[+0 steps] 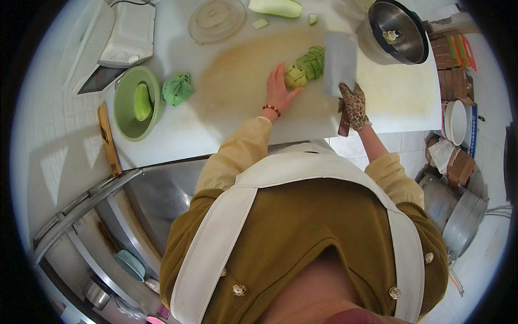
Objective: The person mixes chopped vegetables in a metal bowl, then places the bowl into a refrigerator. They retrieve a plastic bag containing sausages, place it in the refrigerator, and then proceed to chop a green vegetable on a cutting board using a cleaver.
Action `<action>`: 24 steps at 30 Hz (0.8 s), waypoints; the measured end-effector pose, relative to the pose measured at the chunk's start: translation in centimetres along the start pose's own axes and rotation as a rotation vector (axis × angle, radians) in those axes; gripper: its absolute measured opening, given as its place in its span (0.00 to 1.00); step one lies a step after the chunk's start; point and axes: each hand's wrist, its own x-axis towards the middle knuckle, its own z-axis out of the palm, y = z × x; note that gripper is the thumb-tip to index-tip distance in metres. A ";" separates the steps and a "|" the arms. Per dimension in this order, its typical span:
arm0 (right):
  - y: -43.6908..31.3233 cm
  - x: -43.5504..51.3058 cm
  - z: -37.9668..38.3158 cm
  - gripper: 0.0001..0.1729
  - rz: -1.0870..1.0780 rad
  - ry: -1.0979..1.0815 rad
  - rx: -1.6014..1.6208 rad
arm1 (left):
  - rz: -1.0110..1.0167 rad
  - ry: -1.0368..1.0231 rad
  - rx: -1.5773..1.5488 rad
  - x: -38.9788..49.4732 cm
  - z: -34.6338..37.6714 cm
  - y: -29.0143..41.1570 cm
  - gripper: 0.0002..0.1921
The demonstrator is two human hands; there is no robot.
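Note:
My bare left hand (280, 90) lies on the white board, its fingers spread against the near-left end of a row of chopped green vegetable (309, 67), perhaps zucchini. In my right hand (353, 106), gloved in leopard print, is a cleaver (340, 60) with a wide blade, held just right of the pieces. The blade looks slightly blurred. A halved, pale green squash (275, 7) rests at the far edge of the picture, with two small cut pieces (260, 23) near it.
A steel food processor bowl (374, 44) stands at the back right. To the left are a green plastic bowl (121, 117) holding a squash, a crumpled green bag (178, 89) and a white appliance (131, 32). A clear round lid (217, 20) lies at the back.

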 end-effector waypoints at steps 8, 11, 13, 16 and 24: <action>7.0 -0.5 -1.8 0.24 -0.023 0.174 -0.072 | 0.188 -0.071 0.049 4.3 2.3 2.0 0.45; 7.3 0.5 0.1 0.24 0.103 -0.039 -0.058 | 0.171 -0.009 0.041 4.0 3.6 2.6 0.42; 7.3 1.2 1.8 0.26 -0.021 -0.030 -0.223 | 0.124 0.063 -0.003 3.8 4.5 3.2 0.39; 7.1 1.3 3.2 0.32 0.139 -0.074 -0.210 | -0.037 0.137 -0.187 3.7 5.2 4.5 0.37; -0.8 -3.8 1.0 0.19 0.098 -0.048 0.017 | 0.053 0.289 -0.319 4.6 2.8 12.3 0.36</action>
